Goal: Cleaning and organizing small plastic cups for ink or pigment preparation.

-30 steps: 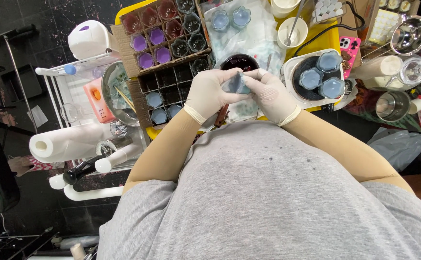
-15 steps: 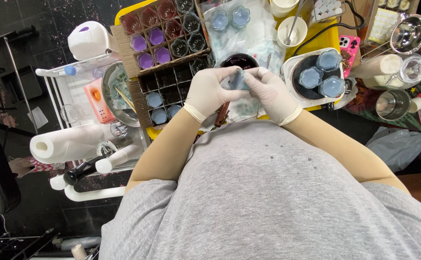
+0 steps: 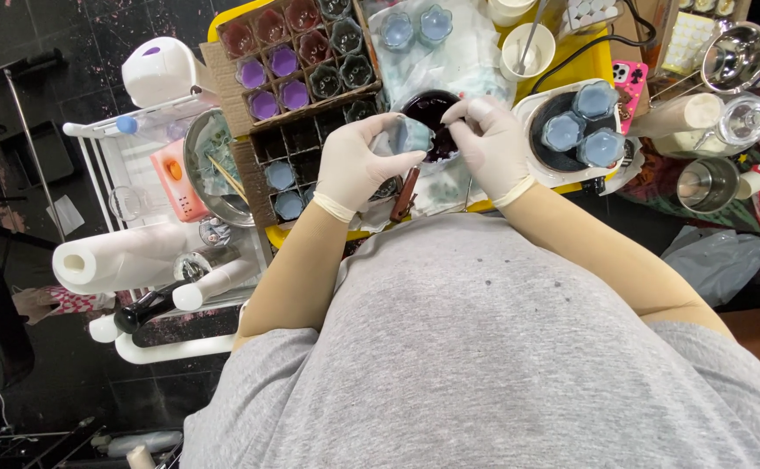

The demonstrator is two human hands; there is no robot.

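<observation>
Blue cup (image 3: 412, 135) gripped by left hand (image 3: 358, 165) above dark bowl (image 3: 430, 110); cup rim pinched by right hand (image 3: 490, 139); tray (image 3: 532, 108) right of bowl.

The hands (image 3: 432, 148) are hemmed in: divided box (image 3: 297, 95) close on their left, white tray (image 3: 527, 108) of blue cups just right, dark bowl (image 3: 428, 108) directly beyond them.

Glossy, seemingly glass blue cup (image 3: 412, 135)
</observation>
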